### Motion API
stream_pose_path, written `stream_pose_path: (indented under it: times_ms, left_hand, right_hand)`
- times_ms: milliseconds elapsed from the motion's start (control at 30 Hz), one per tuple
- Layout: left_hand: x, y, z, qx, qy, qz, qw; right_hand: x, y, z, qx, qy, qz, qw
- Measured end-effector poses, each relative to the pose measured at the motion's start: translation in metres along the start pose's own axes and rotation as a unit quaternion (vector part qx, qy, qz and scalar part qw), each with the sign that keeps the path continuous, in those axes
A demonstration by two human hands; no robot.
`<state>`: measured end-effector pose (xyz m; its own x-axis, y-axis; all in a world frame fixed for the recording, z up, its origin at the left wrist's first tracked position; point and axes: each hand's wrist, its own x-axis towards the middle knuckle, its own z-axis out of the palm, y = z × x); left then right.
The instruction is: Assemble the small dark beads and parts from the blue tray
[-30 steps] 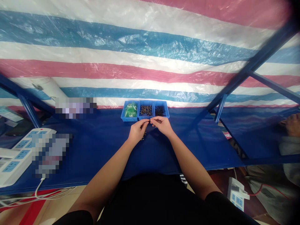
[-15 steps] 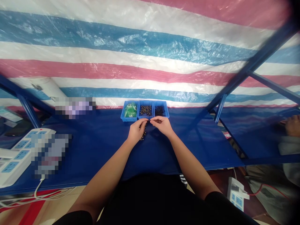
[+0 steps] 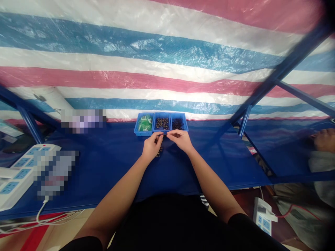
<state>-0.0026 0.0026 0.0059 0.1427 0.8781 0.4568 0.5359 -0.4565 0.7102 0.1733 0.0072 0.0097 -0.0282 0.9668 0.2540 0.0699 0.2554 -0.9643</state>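
Observation:
My left hand (image 3: 151,145) and my right hand (image 3: 181,139) meet fingertip to fingertip in front of the blue bins. Both are closed in a pinch on a small dark piece (image 3: 165,134), mostly hidden by the fingers. Beside my left fingers, partly covered by that hand, lies a little heap of brass-and-black parts (image 3: 159,152) on the blue table. The middle bin (image 3: 162,131) holds more brass-and-black parts. Thin black pieces (image 3: 178,123) fill the right bin, and green and clear pieces (image 3: 145,123) the left one.
A white power strip (image 3: 24,170) and a blurred-out device with a cable (image 3: 56,170) lie on the table (image 3: 104,174) at left. Blue metal posts (image 3: 245,120) frame both sides. At far right a co-worker's hand (image 3: 324,140) rests. Another power strip (image 3: 263,218) sits low right.
Both hands keep the same pinch at nearly the same spot. The whole view has shifted very slightly; nothing is seen taken up or let go.

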Motion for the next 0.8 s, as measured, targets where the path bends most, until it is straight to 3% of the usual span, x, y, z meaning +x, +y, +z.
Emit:
stream_pose_path:
  times_ms: [333,500,667,800]
  left_hand:
    - [0.0,0.0,0.001,-0.009,0.006,0.001,1.0]
    - [-0.001,0.003,-0.001,-0.003,0.005,-0.007,1.0]
    - [-0.001,0.006,-0.002,-0.006,0.005,-0.011,1.0]
    - [0.0,0.006,-0.003,-0.003,0.029,-0.014,0.999]
  right_hand:
    - [0.002,-0.004,-0.004,-0.001,0.0,0.013,1.0]
    - [0.006,-0.003,-0.011,-0.022,0.073,0.041,0.996]
    - [0.009,-0.002,-0.025,-0.168,0.188,0.049,0.966]
    - [0.007,-0.004,-0.028,-0.29,0.164,0.023,0.943]
